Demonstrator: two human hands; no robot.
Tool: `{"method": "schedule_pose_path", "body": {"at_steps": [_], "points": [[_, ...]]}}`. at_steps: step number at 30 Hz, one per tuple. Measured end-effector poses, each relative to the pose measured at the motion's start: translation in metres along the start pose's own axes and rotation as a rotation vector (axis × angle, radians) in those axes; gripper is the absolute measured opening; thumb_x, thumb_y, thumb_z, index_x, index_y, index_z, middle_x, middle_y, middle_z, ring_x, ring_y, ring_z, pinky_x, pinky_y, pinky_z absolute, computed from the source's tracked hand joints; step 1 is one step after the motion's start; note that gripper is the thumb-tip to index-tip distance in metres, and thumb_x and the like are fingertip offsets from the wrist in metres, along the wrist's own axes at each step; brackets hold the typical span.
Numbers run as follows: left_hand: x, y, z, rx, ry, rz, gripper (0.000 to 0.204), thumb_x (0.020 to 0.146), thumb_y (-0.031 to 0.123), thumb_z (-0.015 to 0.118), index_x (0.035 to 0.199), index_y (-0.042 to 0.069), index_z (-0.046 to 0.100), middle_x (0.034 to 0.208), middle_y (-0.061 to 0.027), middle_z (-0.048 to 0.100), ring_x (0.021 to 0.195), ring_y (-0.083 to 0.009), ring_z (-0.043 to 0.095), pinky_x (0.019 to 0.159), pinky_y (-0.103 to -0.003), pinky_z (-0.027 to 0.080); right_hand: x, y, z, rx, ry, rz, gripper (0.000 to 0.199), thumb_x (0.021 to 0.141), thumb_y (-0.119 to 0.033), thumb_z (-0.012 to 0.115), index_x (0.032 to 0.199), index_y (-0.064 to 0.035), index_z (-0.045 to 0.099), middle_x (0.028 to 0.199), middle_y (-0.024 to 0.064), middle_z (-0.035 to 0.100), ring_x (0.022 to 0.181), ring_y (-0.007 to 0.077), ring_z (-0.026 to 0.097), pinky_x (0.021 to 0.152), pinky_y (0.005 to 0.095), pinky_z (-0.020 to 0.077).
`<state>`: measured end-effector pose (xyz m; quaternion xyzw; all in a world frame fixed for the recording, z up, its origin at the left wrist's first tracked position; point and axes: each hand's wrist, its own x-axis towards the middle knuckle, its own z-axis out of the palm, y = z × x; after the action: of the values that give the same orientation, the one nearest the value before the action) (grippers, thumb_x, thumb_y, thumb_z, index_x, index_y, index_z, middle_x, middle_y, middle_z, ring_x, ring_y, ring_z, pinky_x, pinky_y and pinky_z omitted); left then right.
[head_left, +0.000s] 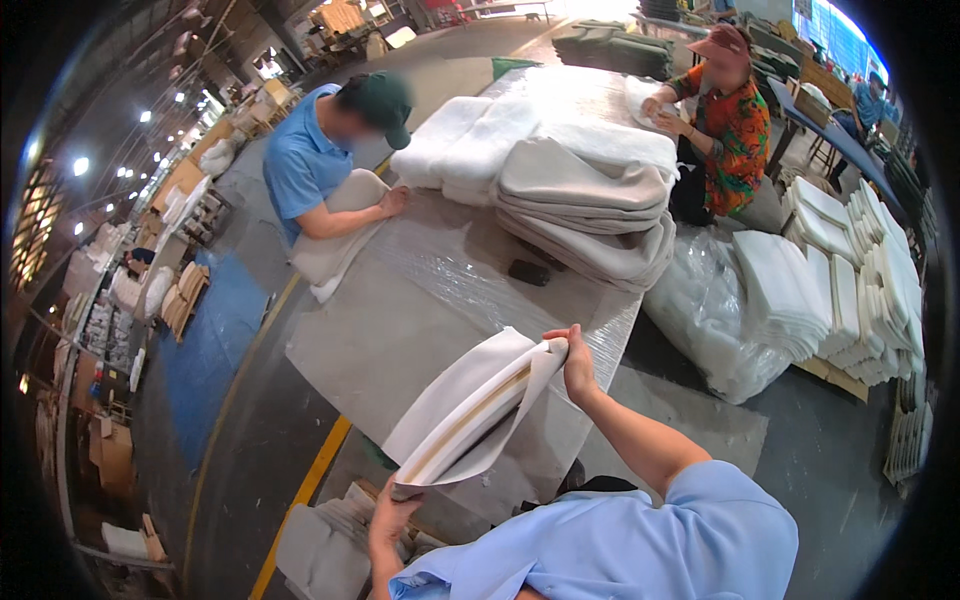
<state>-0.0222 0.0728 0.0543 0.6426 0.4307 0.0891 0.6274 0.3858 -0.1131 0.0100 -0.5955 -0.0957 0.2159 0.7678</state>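
Pad [465,425], white-faced with a layered edge, is held at a slant over the near end of the surface [445,240], layered edge upward. Left hand [392,518] pinches the near left end; right hand [574,366] pinches the far right end. Contact between pad and surface cannot be determined. Beyond the pad, a small black object [529,272] lies near a grey stack [585,195]. White wadding [450,145] lies farther left. At far left, a co-worker [305,155] leans over a grey piece [352,205].
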Motion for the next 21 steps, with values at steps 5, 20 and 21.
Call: {"method": "schedule_pose_path", "body": {"at_steps": [5,20,21], "points": [[-0.023,-0.026,0.036,0.033,0.076,0.100,0.070,0.083,-0.001,0.086,0.146,0.003,0.055,0.124,-0.0084,0.072,0.111,-0.0203,0.068,0.097,-0.036,0.056,0.048,-0.007,0.023,0.116,0.083,0.060,0.069,0.113,-0.059,0.034,0.101,-0.0037,0.072,0.092,0.0067,0.069,0.080,0.0164,0.060,0.069,0.0341,0.0483],[0.018,0.044,0.092,-0.079,-0.412,0.346,0.068,0.106,0.019,0.061,0.167,0.008,0.032,0.168,-0.0157,0.039,0.154,-0.0259,0.036,0.125,-0.038,0.027,0.002,-0.030,0.070,-0.437,-0.038,-0.192,0.096,0.085,-0.027,0.082,0.164,-0.0061,0.032,0.143,0.0201,0.060,0.135,0.0353,0.059,0.119,0.0387,0.0411],[0.030,0.050,0.101,-0.018,-0.386,0.387,0.065,0.106,0.019,0.060,0.166,0.007,0.036,0.167,-0.0159,0.040,0.153,-0.0260,0.037,0.125,-0.038,0.027,-0.002,-0.034,0.063,-0.457,-0.052,-0.192,0.095,0.084,-0.023,0.081,0.164,-0.0058,0.031,0.146,0.0205,0.059,0.134,0.0349,0.059,0.118,0.0381,0.0422]]}}
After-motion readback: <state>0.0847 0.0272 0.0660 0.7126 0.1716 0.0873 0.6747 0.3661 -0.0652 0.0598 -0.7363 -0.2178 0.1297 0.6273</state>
